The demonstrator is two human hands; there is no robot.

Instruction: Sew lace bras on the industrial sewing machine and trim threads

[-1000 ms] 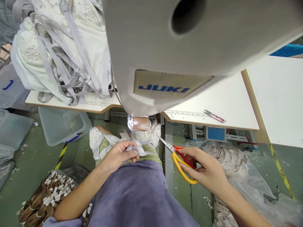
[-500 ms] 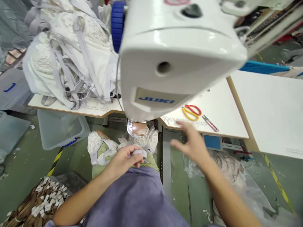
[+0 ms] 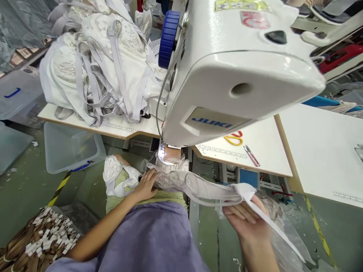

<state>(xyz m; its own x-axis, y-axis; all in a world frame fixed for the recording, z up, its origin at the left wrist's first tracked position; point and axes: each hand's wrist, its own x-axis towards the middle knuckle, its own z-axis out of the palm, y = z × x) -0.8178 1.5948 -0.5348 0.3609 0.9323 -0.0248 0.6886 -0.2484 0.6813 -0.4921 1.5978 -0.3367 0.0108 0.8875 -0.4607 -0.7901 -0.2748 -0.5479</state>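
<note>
My left hand (image 3: 146,184) rests with fingers pressed on white lace garments (image 3: 120,174) lying in my lap, just under the sewing machine's edge. A white lace piece with a strap (image 3: 210,190) stretches from there out to the right, and my right hand (image 3: 246,219) grips its far end, palm up, while a long strap trails off over the fingers. The white JUKI sewing machine head (image 3: 227,75) looms above both hands. Red-and-yellow scissors (image 3: 234,138) lie on the table beside it.
A heap of white lace garments with grey straps (image 3: 99,64) fills the table's left. Small pink thread snips (image 3: 252,155) lie near the scissors. Clear plastic bins (image 3: 70,149) stand on the floor at left, a pile of brown tagged pieces (image 3: 36,238) lower left, plastic bags (image 3: 286,226) at right.
My right hand put the scissors on the table, came back down and took the end of a lace piece, drawing it out to the right. My left hand let go of its pinch and pressed flat.
</note>
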